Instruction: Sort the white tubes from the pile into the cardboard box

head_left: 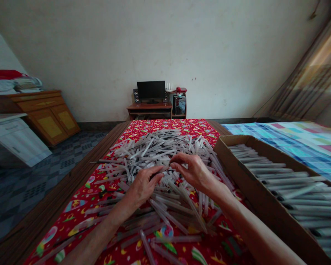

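My left hand (pixel 145 184) and my right hand (pixel 193 170) meet over a heap of whitish, translucent pen tubes (pixel 147 145). Thumb and fingers of the left hand pinch a short pale, translucent pen part (pixel 164 168), which is partly covered. Just to its right, the bent fingertips of the right hand close at its end; whatever they grip is too small to make out. Longer clear tubes (pixel 179 239) lie loose beneath both wrists, and some dark, thin pieces are mixed into the heap.
On the right stands a cardboard box (pixel 234 175) with rows of grey-white pens (pixel 292 180) with dark ends. A red patterned cloth (pixel 77 204) covers the table. Beyond are a checked bedspread (pixel 264 138), a desk with a monitor (pixel 151 90), and cabinets (pixel 51 116) at left.
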Demonstrator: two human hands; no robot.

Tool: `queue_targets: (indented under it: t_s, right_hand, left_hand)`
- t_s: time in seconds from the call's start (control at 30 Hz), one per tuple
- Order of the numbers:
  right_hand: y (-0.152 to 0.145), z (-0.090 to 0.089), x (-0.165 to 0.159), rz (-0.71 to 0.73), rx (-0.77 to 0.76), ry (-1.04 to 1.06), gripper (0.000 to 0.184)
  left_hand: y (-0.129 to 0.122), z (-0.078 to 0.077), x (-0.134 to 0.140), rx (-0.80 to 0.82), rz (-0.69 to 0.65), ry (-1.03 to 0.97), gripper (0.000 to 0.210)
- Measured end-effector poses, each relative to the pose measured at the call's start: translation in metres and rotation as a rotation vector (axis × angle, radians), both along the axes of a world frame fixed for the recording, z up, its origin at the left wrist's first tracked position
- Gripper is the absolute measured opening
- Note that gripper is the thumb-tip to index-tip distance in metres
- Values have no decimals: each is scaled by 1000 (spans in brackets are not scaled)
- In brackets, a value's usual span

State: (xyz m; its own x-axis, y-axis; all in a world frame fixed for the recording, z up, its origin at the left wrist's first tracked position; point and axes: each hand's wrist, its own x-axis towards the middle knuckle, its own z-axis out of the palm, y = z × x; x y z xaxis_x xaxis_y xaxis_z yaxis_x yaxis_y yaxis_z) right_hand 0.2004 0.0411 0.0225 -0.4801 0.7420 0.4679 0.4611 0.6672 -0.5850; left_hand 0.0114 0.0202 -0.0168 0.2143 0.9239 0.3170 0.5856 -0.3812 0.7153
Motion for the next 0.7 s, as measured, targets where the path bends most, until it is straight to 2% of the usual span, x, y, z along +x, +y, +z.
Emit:
queue_targets:
  t_s: [0.17,0.27,0.4,0.53,0.6,0.7]
  right_hand:
    - [-3,-10,-6,-92,168,-210,25]
    - [-2,-15,-8,-143,140,-287,35]
    - [-1,-6,-4,-128,34,-223,45]
    - [-1,-2,1,30,12,-130,28]
    - [1,-8,1,8,70,-150,28]
    - [3,-17,-2,-109,115,-206,43]
  left_hand:
    - [1,-8,-1,95,-6,48,26]
    - [2,-10,-2,156,-36,91,25]
    - [3,-9,-2,163,-17,100,25]
    - [5,-10,-3,163,2,87,24]
    - [4,-11,-3,165,-10,96,24]
    - [2,-12,-2,159,-38,119,25]
